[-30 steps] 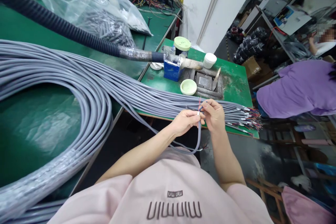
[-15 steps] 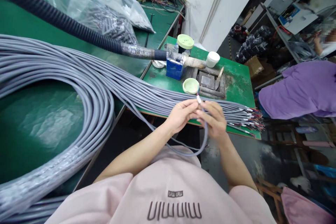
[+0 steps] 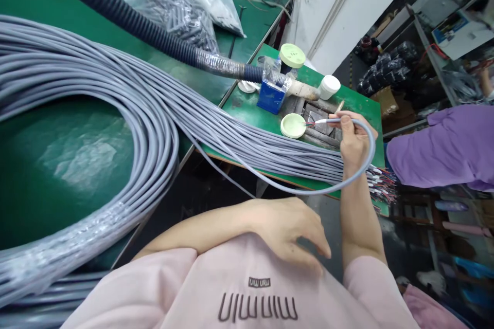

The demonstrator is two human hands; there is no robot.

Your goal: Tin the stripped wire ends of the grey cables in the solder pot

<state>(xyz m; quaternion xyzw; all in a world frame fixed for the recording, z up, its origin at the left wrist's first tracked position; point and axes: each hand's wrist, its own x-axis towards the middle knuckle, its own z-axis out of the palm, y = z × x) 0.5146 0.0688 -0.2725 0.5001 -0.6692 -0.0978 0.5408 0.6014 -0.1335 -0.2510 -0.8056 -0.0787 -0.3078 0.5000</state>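
Note:
My right hand (image 3: 354,136) is closed around a grey cable (image 3: 339,182) close to its stripped end. Past a white band, thin coloured wires (image 3: 310,124) point left and reach the rim of a shallow pale green dish (image 3: 293,126); whether they touch what is inside cannot be told. From my fist the cable bends round to the right and runs back left under the hand. My left hand (image 3: 293,231) hangs in front of my chest, empty, with thumb and fingers apart. Below the wires sits a grimy square metal pot (image 3: 318,118), and a wooden stick (image 3: 340,106) shows behind my right hand.
A thick bundle of grey cables (image 3: 247,136) crosses the green table, coiled at left. A black corrugated hose (image 3: 154,31) leads to a blue box (image 3: 270,96). A white jar (image 3: 329,86) and lidded tub (image 3: 292,55) stand behind. A person in purple (image 3: 443,146) is at right.
Both hands were together on the cable end. My left hand has let go and dropped toward my chest; my right hand has carried the end right and turned its wires toward the dish.

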